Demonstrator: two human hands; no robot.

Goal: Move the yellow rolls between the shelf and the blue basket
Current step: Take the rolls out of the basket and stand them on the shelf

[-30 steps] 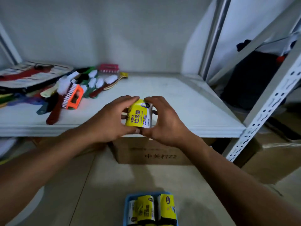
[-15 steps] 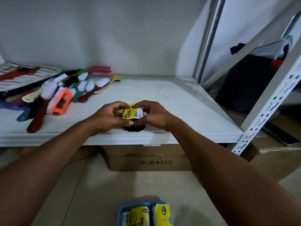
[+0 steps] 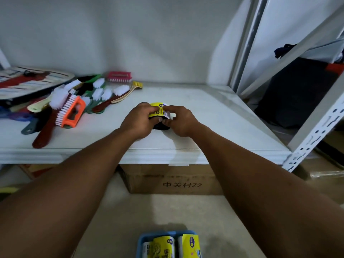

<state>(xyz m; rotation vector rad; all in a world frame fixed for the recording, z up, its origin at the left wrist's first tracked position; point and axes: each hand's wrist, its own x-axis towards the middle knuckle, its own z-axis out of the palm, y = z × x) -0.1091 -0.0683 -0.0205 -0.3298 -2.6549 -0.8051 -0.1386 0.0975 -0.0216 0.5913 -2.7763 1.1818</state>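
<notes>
Left hand and right hand fingers grasp the yellow roll on the shelf, its long axis front-to-back, dark end facing the person.

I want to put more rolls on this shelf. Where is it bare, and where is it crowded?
The shelf is bare right of the yellow roll, which the left hand and right hand grip, up to the metal post. A bare strip also lies behind the roll, toward the wall. The left end is crowded with brushes.

Yellow rolls; blue basket; white shelf; orange brush.
</notes>
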